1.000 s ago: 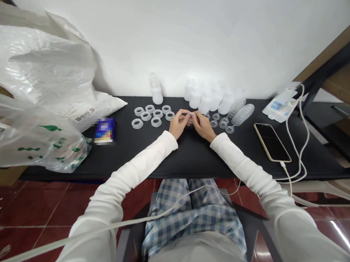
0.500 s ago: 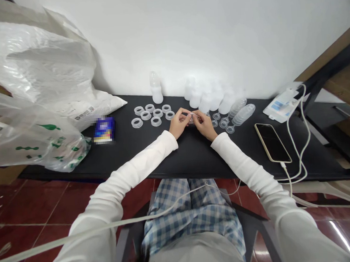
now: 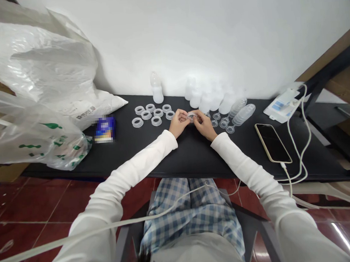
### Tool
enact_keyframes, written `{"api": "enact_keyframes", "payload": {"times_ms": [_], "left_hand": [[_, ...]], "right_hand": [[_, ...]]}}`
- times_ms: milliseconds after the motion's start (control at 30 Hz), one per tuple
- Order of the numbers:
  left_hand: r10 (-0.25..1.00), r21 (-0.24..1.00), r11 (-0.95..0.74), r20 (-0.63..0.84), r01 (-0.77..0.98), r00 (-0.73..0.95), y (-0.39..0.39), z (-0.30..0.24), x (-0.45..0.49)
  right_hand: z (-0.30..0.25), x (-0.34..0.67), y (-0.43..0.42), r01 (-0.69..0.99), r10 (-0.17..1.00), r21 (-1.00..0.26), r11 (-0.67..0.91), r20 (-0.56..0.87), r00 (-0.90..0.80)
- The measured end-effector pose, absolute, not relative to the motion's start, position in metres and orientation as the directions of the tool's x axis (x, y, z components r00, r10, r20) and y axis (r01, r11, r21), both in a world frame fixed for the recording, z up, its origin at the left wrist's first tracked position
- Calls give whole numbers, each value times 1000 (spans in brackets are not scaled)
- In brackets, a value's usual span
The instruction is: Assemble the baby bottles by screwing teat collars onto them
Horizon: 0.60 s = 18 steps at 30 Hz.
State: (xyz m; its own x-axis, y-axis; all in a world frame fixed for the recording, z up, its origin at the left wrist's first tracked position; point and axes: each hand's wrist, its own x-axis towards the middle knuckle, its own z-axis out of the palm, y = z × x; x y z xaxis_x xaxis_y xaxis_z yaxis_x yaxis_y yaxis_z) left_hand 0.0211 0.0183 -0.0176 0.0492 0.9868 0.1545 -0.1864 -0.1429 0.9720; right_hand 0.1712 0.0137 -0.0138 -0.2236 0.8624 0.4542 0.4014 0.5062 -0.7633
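Observation:
Between my fingertips, above the black table (image 3: 191, 157), is a clear plastic bottle collar ring (image 3: 192, 116). My left hand (image 3: 179, 122) grips its left side with thumb and fingers. The right side of the ring is pinched by my right hand (image 3: 203, 124). Whether a nipple sits inside the ring I cannot make out. Left of my hands lie several loose collar rings (image 3: 146, 115). Just right of my right hand are several small clear bottle nipples (image 3: 224, 122), partly hidden by it. Behind my hands stand several frosted white baby bottles (image 3: 206, 101).
One capped baby bottle (image 3: 157, 88) stands apart by the wall. Stacked clear caps (image 3: 244, 115) lie to the right, near a charging phone (image 3: 273, 143) and a white power strip (image 3: 282, 105) with cables. At left are a blue box (image 3: 105, 128) and large plastic bags (image 3: 38, 68).
The ring between my hands has tilted, so its round opening now faces up more plainly. My fingers have shifted slightly around it; the loose parts on the table have stayed put.

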Motion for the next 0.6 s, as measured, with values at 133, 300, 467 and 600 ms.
{"api": "enact_keyframes", "payload": {"times_ms": [133,300,467,600], "left_hand": [[988,977,-140,148,-164,40,17,-16,21],[990,981,-124,132,-149,43,14,-14,21],[987,976,-135,148,-171,66,13,-14,22],[987,972,-114,134,-203,90,16,-14,22]], "right_hand": [[-16,170,15,387,858,-766,513,464,-219],[-16,168,13,432,853,-738,518,485,-193],[-13,167,11,470,854,-723,507,495,-159],[-11,167,9,457,863,-738,497,479,-164]]}}
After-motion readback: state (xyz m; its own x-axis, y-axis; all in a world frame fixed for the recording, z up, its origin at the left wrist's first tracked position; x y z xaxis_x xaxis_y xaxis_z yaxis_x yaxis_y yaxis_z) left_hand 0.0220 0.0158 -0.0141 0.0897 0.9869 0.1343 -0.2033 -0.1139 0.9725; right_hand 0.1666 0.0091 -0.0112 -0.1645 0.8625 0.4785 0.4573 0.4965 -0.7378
